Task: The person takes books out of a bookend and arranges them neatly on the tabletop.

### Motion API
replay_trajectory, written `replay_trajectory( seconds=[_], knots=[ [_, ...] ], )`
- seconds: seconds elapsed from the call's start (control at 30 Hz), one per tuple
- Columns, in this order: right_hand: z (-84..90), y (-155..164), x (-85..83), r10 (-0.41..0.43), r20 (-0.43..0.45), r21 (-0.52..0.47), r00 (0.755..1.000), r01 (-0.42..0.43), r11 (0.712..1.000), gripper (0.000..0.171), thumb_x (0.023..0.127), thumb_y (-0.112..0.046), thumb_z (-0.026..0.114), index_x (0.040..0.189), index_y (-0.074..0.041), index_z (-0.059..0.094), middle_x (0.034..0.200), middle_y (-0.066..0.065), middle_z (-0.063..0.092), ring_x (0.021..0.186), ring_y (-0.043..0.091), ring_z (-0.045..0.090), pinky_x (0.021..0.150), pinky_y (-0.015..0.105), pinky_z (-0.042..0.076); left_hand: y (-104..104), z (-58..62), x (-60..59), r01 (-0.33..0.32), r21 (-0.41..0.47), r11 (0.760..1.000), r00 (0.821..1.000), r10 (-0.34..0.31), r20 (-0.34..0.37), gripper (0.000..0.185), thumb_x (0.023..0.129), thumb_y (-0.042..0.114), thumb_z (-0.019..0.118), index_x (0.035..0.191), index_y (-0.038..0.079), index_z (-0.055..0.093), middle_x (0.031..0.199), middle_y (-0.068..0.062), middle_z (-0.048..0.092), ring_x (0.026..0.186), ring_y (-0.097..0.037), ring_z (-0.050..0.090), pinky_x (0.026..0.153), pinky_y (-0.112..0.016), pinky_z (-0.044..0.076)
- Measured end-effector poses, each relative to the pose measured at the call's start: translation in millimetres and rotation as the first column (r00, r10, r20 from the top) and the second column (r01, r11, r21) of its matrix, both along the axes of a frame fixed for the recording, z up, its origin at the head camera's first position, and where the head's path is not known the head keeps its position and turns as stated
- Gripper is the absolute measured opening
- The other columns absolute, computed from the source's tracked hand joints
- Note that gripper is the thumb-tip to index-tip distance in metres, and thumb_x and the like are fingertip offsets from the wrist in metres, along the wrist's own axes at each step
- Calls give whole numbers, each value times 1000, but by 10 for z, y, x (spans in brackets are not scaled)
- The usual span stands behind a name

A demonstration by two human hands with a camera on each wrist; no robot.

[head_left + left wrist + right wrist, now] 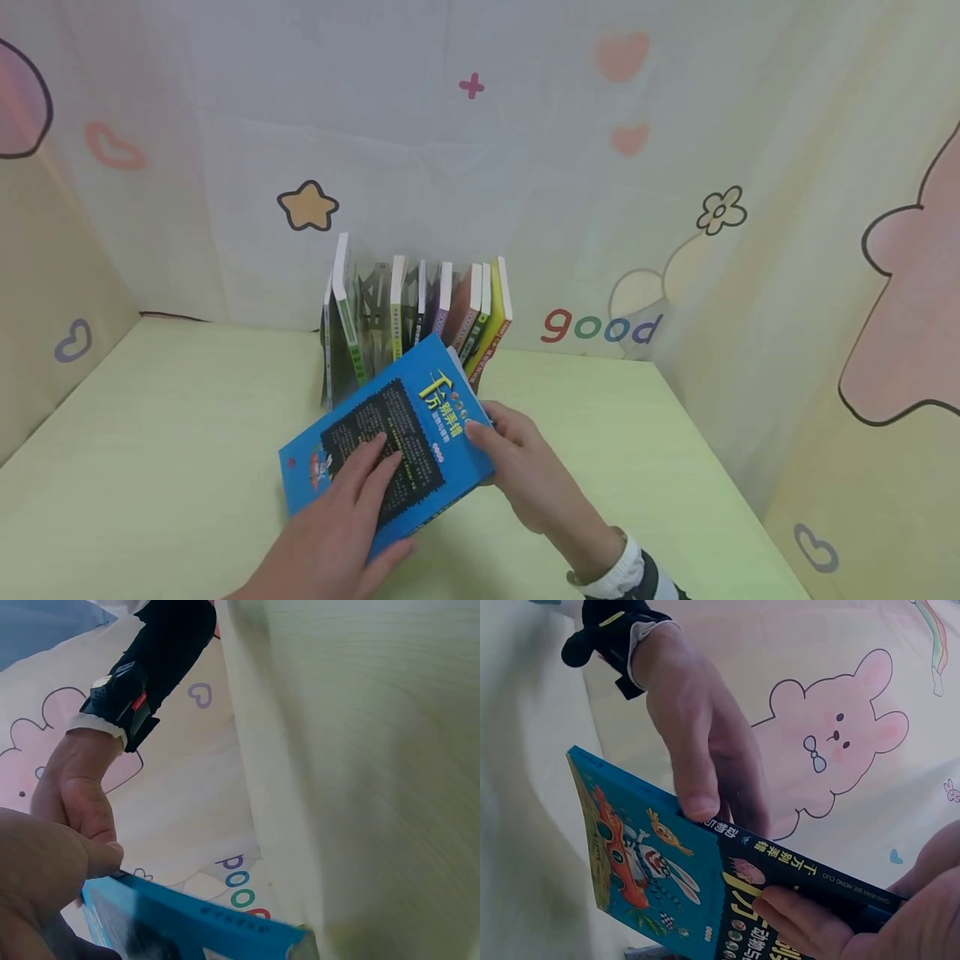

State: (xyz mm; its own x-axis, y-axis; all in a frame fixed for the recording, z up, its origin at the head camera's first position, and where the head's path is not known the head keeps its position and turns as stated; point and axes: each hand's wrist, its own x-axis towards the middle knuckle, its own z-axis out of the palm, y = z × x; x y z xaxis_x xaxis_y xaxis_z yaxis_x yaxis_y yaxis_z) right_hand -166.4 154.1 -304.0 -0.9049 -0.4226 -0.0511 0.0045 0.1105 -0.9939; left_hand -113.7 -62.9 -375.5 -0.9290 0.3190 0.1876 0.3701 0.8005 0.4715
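A blue book (405, 425) is tilted in front of a row of standing books, its back cover facing up in the head view. My right hand (517, 458) grips its right end, thumb on the back cover and fingers underneath. Across the cover's dark text panel rest the outstretched fingers of my left hand (337, 517), with its thumb beside the lower edge. From the right wrist view, the front cover (645, 870) shows a rabbit in a red car, and the left thumb lies at the black spine (802, 862). The left wrist view catches the book's edge (217, 907).
Behind the blue book, several upright books (397, 304) stand in a row with gaps, some leaning, next to grey dividers. The pale table (172, 433) meets a printed cloth backdrop (420, 158) at the back and sides.
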Motion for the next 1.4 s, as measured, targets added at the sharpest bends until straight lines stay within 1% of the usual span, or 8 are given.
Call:
replay_trajectory(
  seconds=[0.1, 0.4, 0.63, 0.93, 1.0, 1.1, 1.2, 1.4],
  knots=[
    [-11, -45, -6, 20, 23, -36, 1000, -19, 999, 49, 113, -19, 43, 152, 8, 38, 139, 25, 59, 111, 33, 69, 93, 50, 57, -2, -48, -3, -9, -16, 1000, 1000, 9, -8, 89, 88, 57, 77, 154, 7, 44, 163, -17, 34, 146, -42, 37, 101, -58, 51],
    [-60, -124, -58, 79, 115, -134, 990, -63, 989, 52, 113, -20, 41, 156, 7, 32, 150, 25, 49, 124, 37, 61, 102, 49, 50, -16, -193, 49, -75, -139, 987, 979, 46, -197, 88, 89, 32, 83, 157, 1, 35, 162, -23, 34, 146, -45, 35, 111, -57, 43],
    [-106, -128, -101, 103, 153, -163, 983, -77, 984, 52, 112, -20, 43, 157, 5, 32, 151, 23, 49, 126, 35, 61, 104, 46, 49, -120, -224, 67, -60, -184, 981, 980, 23, -197, 129, 73, 93, 49, 159, -1, 31, 163, -26, 31, 146, -48, 34, 110, -59, 43],
    [-99, -164, -128, 147, 167, -216, 975, -109, 970, 53, 112, -21, 43, 158, 5, 33, 153, 24, 46, 129, 35, 58, 106, 46, 48, -220, -203, 39, -39, -131, 991, 984, 16, -175, 130, 70, 90, 62, 159, 0, 31, 162, -25, 33, 144, -51, 35, 110, -63, 40],
    [-100, -167, -137, 164, 157, -218, 974, -127, 968, 53, 112, -23, 43, 157, 5, 36, 152, 23, 48, 126, 33, 61, 105, 45, 49, -225, -192, 29, -23, -111, 994, 988, 5, -157, 120, 77, 79, 70, 159, -1, 31, 162, -27, 33, 144, -52, 35, 109, -65, 40],
    [-106, -171, -160, 194, 140, -226, 971, -160, 961, 54, 113, -31, 42, 156, 2, 39, 149, 22, 52, 122, 30, 64, 104, 44, 51, -230, -148, 19, -12, -95, 995, 991, -1, -137, 86, 95, 35, 76, 159, -1, 31, 161, -26, 34, 143, -53, 37, 108, -64, 42],
    [-109, -169, -182, 210, 123, -237, 970, -176, 955, 58, 112, -40, 42, 155, -2, 42, 145, 21, 57, 119, 30, 66, 101, 44, 54, -256, -90, 15, -32, -89, 996, 991, 20, -135, 79, 92, -3, 73, 159, 1, 32, 159, -24, 38, 140, -52, 42, 102, -65, 46],
    [-129, -145, -230, 212, 111, -259, 971, -178, 949, 56, 111, -40, 45, 150, 0, 49, 138, 21, 63, 117, 34, 68, 94, 43, 58, -347, 48, 53, -130, -88, 988, 975, 111, -192, 85, 80, -4, 85, 152, 7, 42, 142, -20, 57, 121, -43, 61, 87, -55, 59]
  ],
)
